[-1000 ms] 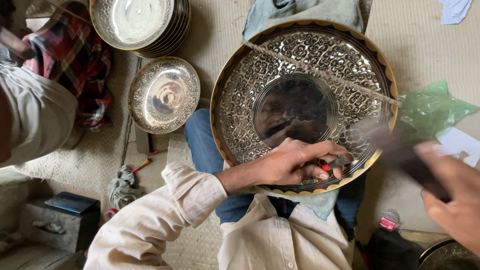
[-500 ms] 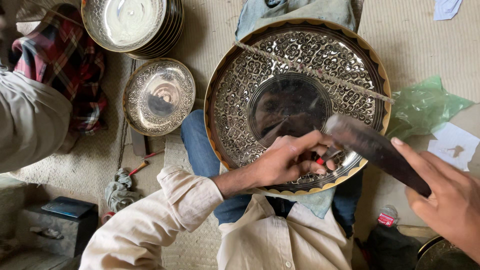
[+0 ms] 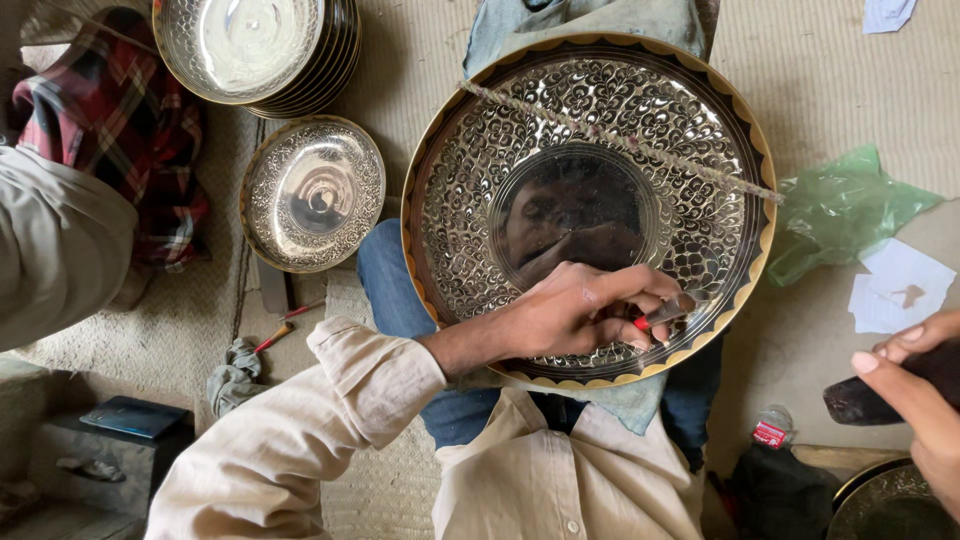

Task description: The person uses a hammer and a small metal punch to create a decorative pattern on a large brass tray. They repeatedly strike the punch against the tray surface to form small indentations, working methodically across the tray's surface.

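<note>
While the large round engraved metal tray (image 3: 590, 130) rests on the lap, the left hand (image 3: 575, 310) pinches a small chisel (image 3: 665, 312) against its lower band; the right hand (image 3: 915, 395) grips a dark mallet (image 3: 850, 400), so strikes should land squarely.

Large engraved metal tray (image 3: 700, 130) with a scalloped gold rim rested on the person's lap. The left hand (image 3: 580, 310) lay on its lower part, pinching a small red-handled tool (image 3: 662, 315) against the ornament. The right hand (image 3: 925, 400), well apart at the frame's right edge, gripped a dark mallet (image 3: 860, 400). A thin stick (image 3: 620, 140) lay across the tray. A smaller engraved dish (image 3: 312, 193) and a stack of bowls (image 3: 250, 45) sat on the floor mat (image 3: 830, 80) nearby.
</note>
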